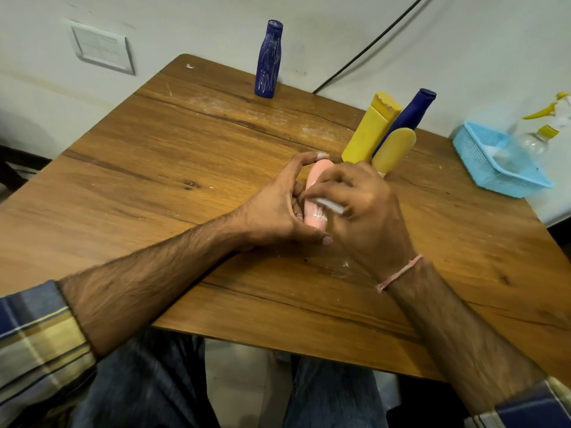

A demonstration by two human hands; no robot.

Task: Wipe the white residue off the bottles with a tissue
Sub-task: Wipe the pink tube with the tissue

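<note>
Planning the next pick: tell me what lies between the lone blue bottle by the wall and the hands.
Head view: only bare wooden table, smeared faintly white, separates the streaked blue bottle from the hands.

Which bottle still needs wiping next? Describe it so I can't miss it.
Start at the wooden table and follow its far edge to the wall. A dark blue bottle stands there alone, upright. Unlike the blue bottle grouped with the yellow ones, it is streaked with white residue.

Left hand (278, 208) fingers curled, gripping — right hand (367, 208) fingers pinched, pressing.
</note>
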